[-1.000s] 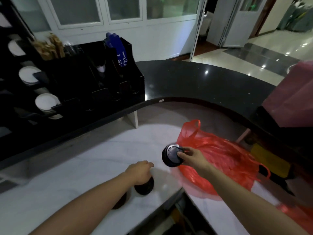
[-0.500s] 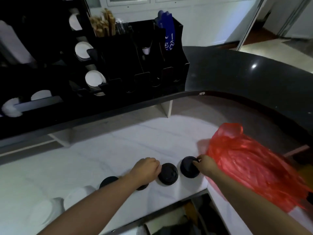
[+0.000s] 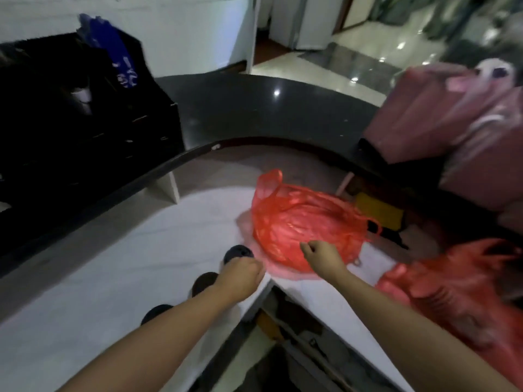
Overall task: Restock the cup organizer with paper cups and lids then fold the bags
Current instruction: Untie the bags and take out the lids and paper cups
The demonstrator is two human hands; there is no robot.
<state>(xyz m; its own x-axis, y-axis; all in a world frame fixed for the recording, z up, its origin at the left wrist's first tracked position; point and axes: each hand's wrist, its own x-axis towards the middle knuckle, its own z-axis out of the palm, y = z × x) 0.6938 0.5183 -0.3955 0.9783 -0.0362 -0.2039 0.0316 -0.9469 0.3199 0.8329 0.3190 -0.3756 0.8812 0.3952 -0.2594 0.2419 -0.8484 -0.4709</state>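
While my left hand (image 3: 242, 274) lies knuckles-up, its fingers curled over the edge of a black lid (image 3: 237, 253) at its eleven o'clock, my right hand (image 3: 322, 254) hangs at the near rim of the red bag (image 3: 305, 222), fingers loosely bent and holding nothing that I can see. I judge the left is steadying the row while the right goes back to the bag for more lids; whether any remain inside I cannot tell.

Two more lids, one (image 3: 203, 281) at seven o'clock of my left hand and another (image 3: 155, 311) further that way, lie half hidden by my forearm. All three look like thin, round, domed plastic, dull black, lined up near the table (image 3: 113, 278) edge so I can gather them easily. The table is pale, smooth and stone-like.

The bag is thin, crinkled, see-through film, slumped open with a handle loop standing at its eleven o'clock. A second red bag (image 3: 452, 290) lies crumpled at three o'clock, blurred.

The cup organizer (image 3: 85, 131), boxy, black and slotted, sits on the raised dark counter (image 3: 268, 114) at ten o'clock, well apart from the lids, a blue sleeve (image 3: 119, 60) sticking up from it.
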